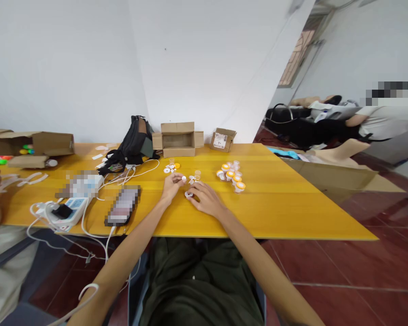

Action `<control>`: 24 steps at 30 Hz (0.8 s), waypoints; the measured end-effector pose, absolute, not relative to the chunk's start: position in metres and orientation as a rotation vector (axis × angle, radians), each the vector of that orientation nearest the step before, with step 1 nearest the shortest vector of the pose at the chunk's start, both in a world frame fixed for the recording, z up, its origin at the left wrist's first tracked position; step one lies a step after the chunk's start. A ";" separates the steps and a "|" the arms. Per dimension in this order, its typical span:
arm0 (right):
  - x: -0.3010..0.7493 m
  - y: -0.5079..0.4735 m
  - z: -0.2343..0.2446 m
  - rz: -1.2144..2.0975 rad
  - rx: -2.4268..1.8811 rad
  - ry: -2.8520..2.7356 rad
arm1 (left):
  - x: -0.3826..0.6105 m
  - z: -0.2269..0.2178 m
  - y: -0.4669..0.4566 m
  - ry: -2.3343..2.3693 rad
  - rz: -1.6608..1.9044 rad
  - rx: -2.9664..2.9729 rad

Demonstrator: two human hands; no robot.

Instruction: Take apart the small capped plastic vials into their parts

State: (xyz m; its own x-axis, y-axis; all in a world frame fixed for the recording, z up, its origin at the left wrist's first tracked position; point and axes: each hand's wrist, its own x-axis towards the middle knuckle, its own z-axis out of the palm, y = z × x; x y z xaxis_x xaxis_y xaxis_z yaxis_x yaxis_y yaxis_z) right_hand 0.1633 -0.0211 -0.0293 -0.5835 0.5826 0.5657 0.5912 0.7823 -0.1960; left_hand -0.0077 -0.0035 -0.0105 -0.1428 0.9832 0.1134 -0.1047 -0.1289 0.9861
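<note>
Pinches a small white disc (184, 179) between thumb and fingertips of the left hand (172, 185), center of frame. Holds a white ring-like piece (188, 194) at thumb and forefinger of the right hand (207, 199), just below and right of the disc, pieces apart. Cannot tell how firmly, nor whether in contact with the yellow table (292, 210). Probably grips by fingertips on account of the small size, leaving most of each piece uncovered.

Just beyond the hands, shows loose white parts (191, 179) beside a clear cup (197, 174); seems placed for a short reach. Farther up and left, note a second bunch: white pieces (167, 170), an orange piece (177, 165). Right of center, note orange-rimmed clear containers (239, 185), clustered, apparently set aside from the working spot.

Edges: ends in front beneath both forearms, lower half of frame, so little margin toward the lap. Tapers to a corner at lower right. Meets cardboard boxes at the back, the open box (178, 153) and the small box (222, 140). Crowded on the left by phone (123, 206), power strip (75, 209) and backpack (136, 140). Offers most room for moving right of the containers.
</note>
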 end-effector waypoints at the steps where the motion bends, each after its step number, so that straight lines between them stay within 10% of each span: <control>1: 0.163 -0.021 -0.030 -0.021 -0.882 -2.329 | -0.007 -0.010 -0.004 1.169 1.453 1.160; 24: 0.165 -0.013 -0.037 0.238 -0.963 -1.961 | -0.003 -0.009 -0.012 0.992 1.226 1.339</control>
